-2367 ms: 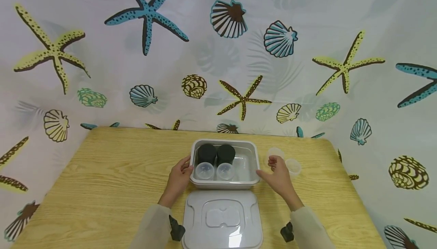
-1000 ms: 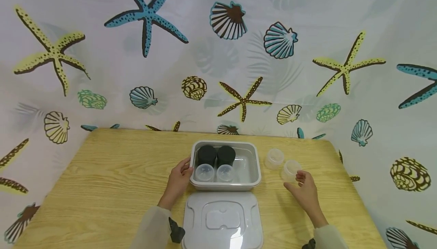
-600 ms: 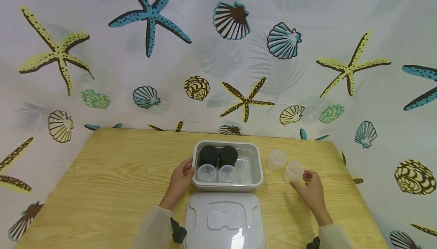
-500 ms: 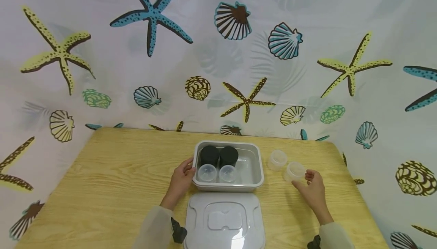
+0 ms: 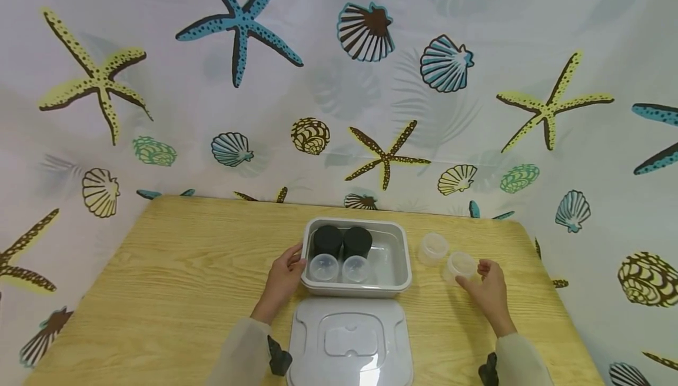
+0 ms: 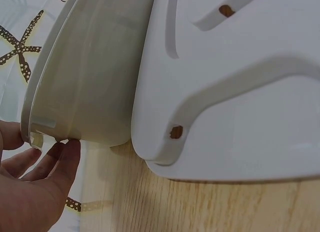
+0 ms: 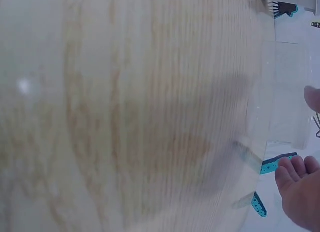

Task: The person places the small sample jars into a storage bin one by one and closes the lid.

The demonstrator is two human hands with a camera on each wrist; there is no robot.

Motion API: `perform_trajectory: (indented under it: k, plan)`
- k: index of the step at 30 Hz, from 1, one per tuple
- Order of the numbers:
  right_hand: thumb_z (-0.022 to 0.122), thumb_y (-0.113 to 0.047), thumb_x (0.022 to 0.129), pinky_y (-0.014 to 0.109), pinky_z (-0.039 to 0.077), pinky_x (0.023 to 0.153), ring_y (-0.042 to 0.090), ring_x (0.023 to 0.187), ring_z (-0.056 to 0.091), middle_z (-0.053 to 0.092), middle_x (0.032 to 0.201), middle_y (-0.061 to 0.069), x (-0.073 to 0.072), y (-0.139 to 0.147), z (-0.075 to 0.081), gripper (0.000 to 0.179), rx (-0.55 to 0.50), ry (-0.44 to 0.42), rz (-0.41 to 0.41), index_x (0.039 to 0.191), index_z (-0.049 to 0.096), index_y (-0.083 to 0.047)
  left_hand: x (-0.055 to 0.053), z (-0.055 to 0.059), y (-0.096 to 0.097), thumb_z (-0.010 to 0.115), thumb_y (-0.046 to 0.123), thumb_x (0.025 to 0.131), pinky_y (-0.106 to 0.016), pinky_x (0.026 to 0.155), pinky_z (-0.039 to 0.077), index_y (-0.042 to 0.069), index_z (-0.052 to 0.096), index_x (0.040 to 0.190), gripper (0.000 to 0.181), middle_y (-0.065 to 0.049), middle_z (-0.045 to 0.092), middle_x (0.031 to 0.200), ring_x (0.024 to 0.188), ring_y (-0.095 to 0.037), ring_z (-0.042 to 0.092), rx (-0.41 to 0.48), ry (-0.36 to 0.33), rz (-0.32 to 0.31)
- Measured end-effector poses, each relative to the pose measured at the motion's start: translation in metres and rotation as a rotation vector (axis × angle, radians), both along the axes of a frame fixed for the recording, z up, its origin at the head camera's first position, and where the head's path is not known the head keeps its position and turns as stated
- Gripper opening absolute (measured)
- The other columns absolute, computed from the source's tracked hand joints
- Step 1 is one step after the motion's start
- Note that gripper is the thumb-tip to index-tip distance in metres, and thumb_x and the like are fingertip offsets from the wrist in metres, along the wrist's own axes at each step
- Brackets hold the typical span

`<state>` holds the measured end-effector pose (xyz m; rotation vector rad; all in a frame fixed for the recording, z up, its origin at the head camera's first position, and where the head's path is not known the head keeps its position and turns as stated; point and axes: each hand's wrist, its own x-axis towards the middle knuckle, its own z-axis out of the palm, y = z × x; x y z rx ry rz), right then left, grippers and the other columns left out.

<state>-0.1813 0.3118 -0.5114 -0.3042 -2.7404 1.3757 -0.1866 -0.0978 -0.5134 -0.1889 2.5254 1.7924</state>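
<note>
Nearby, a pale lid [image 5: 351,345] is lying flat on the tabletop [image 5: 201,268]. Just beyond, the right hand [image 5: 489,293] is hovering beside the nearer clear cup [image 5: 461,266]; its fingers [image 7: 286,181] are lying loosely curled, spread from the thumb, contact remaining unclear. Taking hold is seemingly the step; lifting would be calling for a closer pinch. The left hand [image 5: 282,282] is gripping the box's [image 5: 360,293] end. Farther back, another cup [image 5: 434,249] is standing.
</note>
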Motion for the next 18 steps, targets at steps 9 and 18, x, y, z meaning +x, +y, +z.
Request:
perform_trajectory:
  k: [9,18]
  plan:
    - [0.071,-0.012,0.084,0.052,0.033,0.109,0.044,0.124,0.039,0.035,0.134,0.032,-0.011,-0.002,-0.003,0.073,0.0,0.015,0.029,0.137,0.028,0.014,0.001,0.001,-0.001,0.047,0.009,0.098,-0.047,0.099,0.046,0.004,0.041,0.143,0.045,-0.025,0.054,0.132,0.12,-0.037,0.054,0.009,0.0,-0.001]
    - [0.071,-0.015,0.083,0.055,0.034,0.107,0.046,0.128,0.036,0.033,0.139,0.033,-0.015,-0.006,-0.003,0.076,0.001,-0.016,0.029,0.138,0.027,0.013,0.002,0.002,-0.001,0.047,0.009,0.098,-0.047,0.099,0.046,0.003,0.041,0.142,0.045,-0.026,0.054,0.132,0.12,-0.038,0.054,0.01,0.0,0.006]
